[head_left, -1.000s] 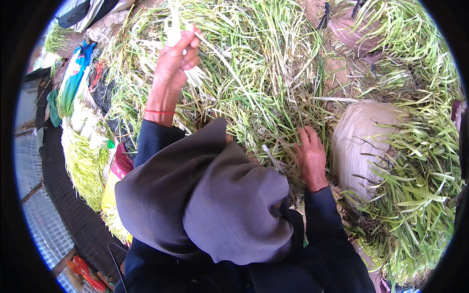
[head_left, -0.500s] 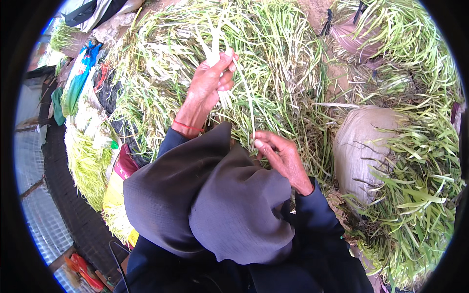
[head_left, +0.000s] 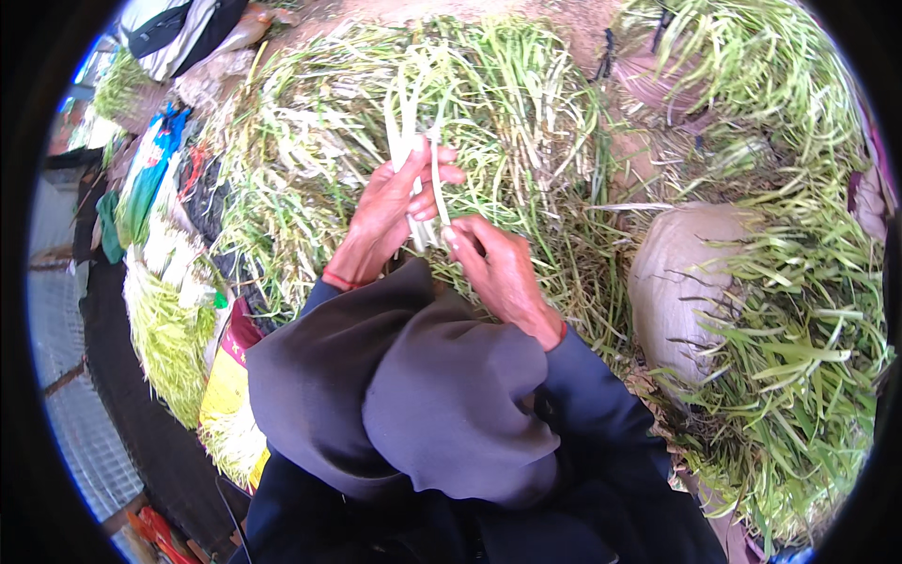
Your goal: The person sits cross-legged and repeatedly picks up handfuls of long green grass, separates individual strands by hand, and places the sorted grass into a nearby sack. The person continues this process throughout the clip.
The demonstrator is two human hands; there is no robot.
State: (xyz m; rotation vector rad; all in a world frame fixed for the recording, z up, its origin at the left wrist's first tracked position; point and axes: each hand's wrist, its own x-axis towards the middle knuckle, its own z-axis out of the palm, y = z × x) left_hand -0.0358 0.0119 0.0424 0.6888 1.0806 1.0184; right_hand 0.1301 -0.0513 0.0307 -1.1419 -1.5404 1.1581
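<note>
My left hand (head_left: 381, 214) is wrapped round a small bunch of pale, flat leaf stalks (head_left: 405, 117) that look like garlic chives. Their leafy tips point away from me, and the white lower ends show below the fingers. Close beside it, my right hand (head_left: 500, 273) pinches the lower end of a single pale stalk (head_left: 438, 179). That stalk runs up along the left hand's spread fingertips. Both hands are above a wide heap of loose green and yellowish stalks (head_left: 526, 103).
To the right stands a pale cloth bundle (head_left: 672, 291), with more green leaves (head_left: 799, 376) beyond it. Another wrapped bundle (head_left: 648, 80) lies at the far right. Bundled stalks (head_left: 169, 329) and a blue and green cloth (head_left: 150, 174) lie left. Grey fabric (head_left: 460, 404) covers my knees.
My right hand has moved up and left, bringing the single stalk next to the bunch. My left hand has come slightly nearer, and its fingertips have opened out a little.
</note>
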